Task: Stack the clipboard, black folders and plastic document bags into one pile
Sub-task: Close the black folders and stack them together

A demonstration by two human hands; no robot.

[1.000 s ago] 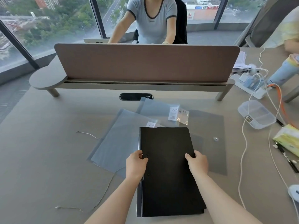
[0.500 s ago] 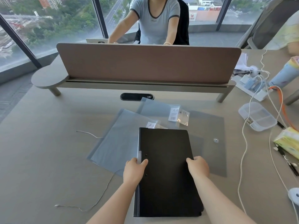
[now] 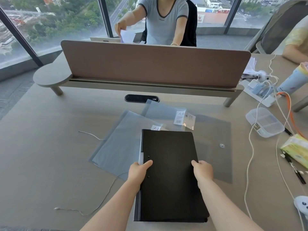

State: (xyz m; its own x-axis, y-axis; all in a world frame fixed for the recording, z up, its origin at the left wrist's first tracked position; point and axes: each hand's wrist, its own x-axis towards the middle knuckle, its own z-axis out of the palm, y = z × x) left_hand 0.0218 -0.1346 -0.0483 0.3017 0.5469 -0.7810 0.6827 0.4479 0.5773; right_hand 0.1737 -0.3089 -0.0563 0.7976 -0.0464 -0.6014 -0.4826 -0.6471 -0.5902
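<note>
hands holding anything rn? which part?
Both grip the stack of black folders: left hand on its left spine edge, right hand on its right edge, about mid-length. Thumbs lie on the top cover.

Bright, even daylight comes through the windows (image 3: 55, 22) ahead. Shadows on the desk (image 3: 41, 147) are soft and faint. The wide lens bends straight lines near the edges. The far person's raised hand (image 3: 120, 28) is motion-blurred.

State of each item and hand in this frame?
Black folders: closed, stacked, gripped at both sides.
Left hand: gripping the left edge.
Right hand: gripping the right edge.
Plastic document bags: flat, spread out, not piled.
Clear container: lid on.
</note>
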